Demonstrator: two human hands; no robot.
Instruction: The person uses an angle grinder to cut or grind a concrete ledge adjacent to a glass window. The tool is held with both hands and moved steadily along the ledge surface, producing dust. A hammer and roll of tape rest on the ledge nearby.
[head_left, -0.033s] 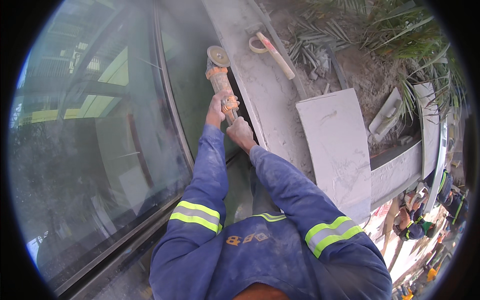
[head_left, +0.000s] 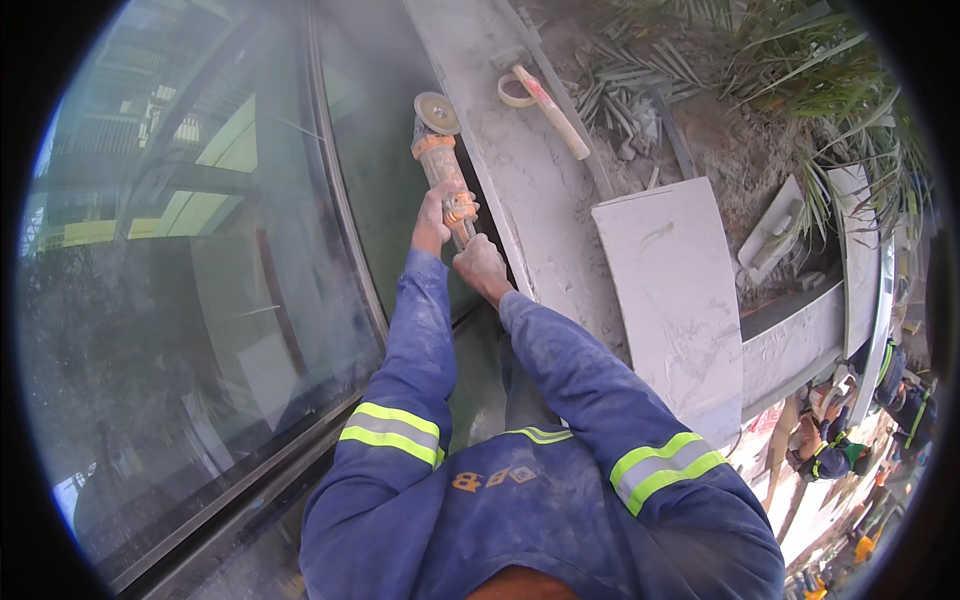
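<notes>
A dusty orange angle grinder [head_left: 437,163] is held out ahead of me, its round disc [head_left: 437,112] at the far end. My left hand [head_left: 432,217] is closed round the middle of its body. Behind it, my right hand [head_left: 482,268] grips the rear end. The disc lies close to the left edge of a grey stone ledge [head_left: 482,120]; whether it touches the edge, I cannot tell. Pale dust coats the tool, both hands and my blue sleeves.
Large glass panes [head_left: 200,300] stand along my left. On the right, a pale slab [head_left: 675,290] lies across the ledge, with a roll of tape [head_left: 514,90] and a light-coloured handle [head_left: 560,122] farther off. Palm leaves [head_left: 800,60] hang beyond. Other workers [head_left: 840,450] are at lower right.
</notes>
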